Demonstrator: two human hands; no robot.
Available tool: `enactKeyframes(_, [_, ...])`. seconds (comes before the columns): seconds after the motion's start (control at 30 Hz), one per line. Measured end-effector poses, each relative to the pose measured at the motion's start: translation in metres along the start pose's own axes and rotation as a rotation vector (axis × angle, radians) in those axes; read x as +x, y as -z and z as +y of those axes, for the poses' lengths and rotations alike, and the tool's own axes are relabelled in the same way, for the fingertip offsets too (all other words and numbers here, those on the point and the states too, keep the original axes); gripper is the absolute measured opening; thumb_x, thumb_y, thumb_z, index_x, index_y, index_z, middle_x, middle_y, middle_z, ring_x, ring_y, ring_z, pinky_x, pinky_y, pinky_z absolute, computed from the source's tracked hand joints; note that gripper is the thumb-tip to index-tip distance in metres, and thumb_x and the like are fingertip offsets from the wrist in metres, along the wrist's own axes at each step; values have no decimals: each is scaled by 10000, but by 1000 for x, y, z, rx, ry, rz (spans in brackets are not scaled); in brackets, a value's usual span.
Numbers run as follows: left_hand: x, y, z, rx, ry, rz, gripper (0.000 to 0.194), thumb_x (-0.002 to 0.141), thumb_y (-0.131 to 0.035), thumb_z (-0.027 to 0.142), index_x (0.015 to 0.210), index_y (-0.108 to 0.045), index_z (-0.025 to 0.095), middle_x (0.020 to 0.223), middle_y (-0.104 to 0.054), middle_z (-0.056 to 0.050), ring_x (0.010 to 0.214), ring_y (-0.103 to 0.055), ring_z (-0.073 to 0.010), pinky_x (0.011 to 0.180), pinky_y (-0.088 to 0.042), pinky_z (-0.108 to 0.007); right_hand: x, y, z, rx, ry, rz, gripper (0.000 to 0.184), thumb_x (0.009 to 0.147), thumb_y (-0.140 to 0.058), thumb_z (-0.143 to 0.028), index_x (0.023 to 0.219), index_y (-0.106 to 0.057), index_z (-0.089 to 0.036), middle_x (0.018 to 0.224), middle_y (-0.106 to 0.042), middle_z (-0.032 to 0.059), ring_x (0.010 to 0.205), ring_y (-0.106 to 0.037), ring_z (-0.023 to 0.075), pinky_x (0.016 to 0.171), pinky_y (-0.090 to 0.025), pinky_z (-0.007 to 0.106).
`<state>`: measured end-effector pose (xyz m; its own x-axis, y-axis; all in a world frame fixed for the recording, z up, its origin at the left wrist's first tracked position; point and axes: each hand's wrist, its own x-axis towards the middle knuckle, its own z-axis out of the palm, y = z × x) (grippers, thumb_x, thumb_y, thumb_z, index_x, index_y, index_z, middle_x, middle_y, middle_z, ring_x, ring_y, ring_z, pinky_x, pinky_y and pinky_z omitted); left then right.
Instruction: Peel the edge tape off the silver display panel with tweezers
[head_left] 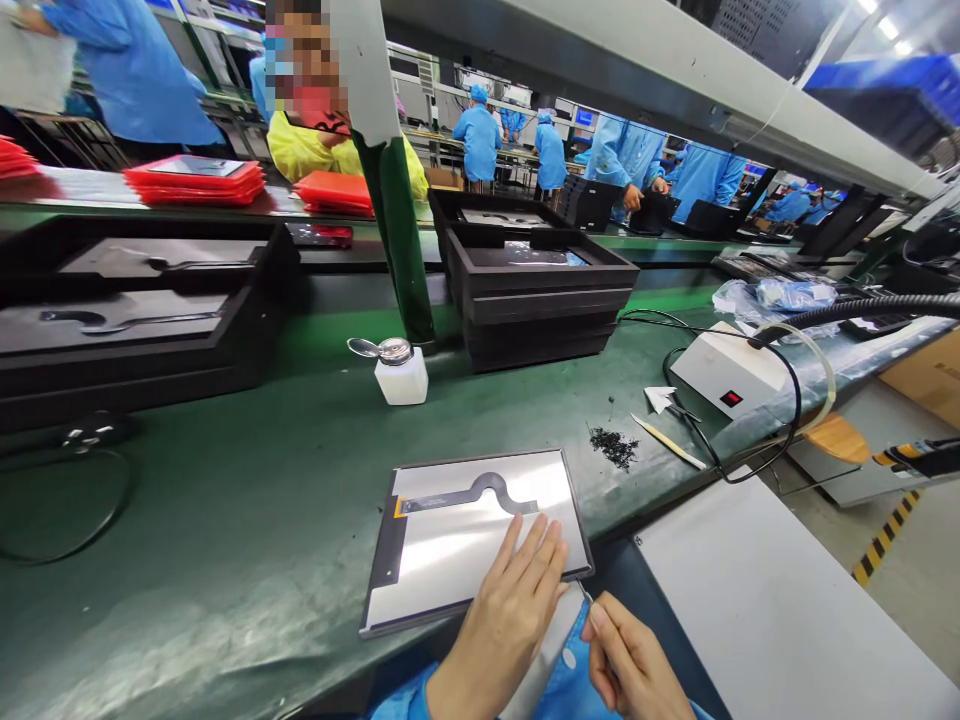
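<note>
A flat display panel [442,560] with a silver back and dark rim lies at the near edge of the green bench. A dark, curved flex cable [491,488] runs across its back and has an orange-edged end at the left. Flat on the panel's right part rests my left hand [517,590], its fingers stretched out. Just off the near right corner, my right hand [619,645] pinches a thin pointed metal tool [584,592] whose tip is at the panel's edge. The fingers hide most of this tool, so its exact kind is unclear.
Black scraps [615,448] lie beside a pale-handled knife-like tool [667,442]. A white pump bottle [402,378] has its metal lid up. Black trays [540,290] and a larger tray [142,310] line the back. Cables surround a white box [727,370]. Co-workers stand beyond.
</note>
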<state>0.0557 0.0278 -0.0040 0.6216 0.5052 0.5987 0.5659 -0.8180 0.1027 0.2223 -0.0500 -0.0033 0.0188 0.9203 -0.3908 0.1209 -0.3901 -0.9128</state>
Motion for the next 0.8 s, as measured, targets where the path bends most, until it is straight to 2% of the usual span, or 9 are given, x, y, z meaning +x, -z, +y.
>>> enactKeyframes(0.2, [2,2,0,30,-18,-3,327,971,-405,88,1247,-576,45,1310,-631,-139,1266,-557,-283,1068,-468,-496,-1,-1,0,9,-6,8,552,858,-395,-761,774,-521,-231,427,-390,-104,384,-234,104,382,-194,240])
enactKeyframes(0.3, [2,2,-1,21,-24,0,333,961,-417,72,1253,-572,35,1304,-633,-151,1268,-555,-287,1067,-470,-499,-2,-3,3,15,18,70,556,852,-400,-763,771,-531,-228,429,-383,-103,390,-241,110,392,-209,244])
enactKeyframes(0.53, [1,3,-2,-42,14,-8,354,973,-432,125,1306,-544,80,1342,-608,-137,1319,-504,-260,1101,-443,-478,-3,-9,17,-75,151,293,534,887,-396,-711,716,-552,-230,448,-379,-89,421,-333,136,481,-330,277])
enactKeyframes(0.73, [7,11,-5,-46,16,-53,319,988,-448,215,1251,-579,90,1321,-621,-147,1278,-547,-275,1075,-464,-480,1,-13,26,-79,237,344,467,920,-421,-637,697,-528,-241,511,-374,-78,460,-374,143,501,-344,267])
enactKeyframes(0.8, [15,15,-9,-68,-15,-71,288,984,-438,182,1212,-596,104,1288,-644,-143,1253,-571,-280,1059,-473,-497,3,-13,30,-98,269,361,453,938,-419,-602,698,-543,-239,517,-382,-73,466,-391,144,507,-351,261])
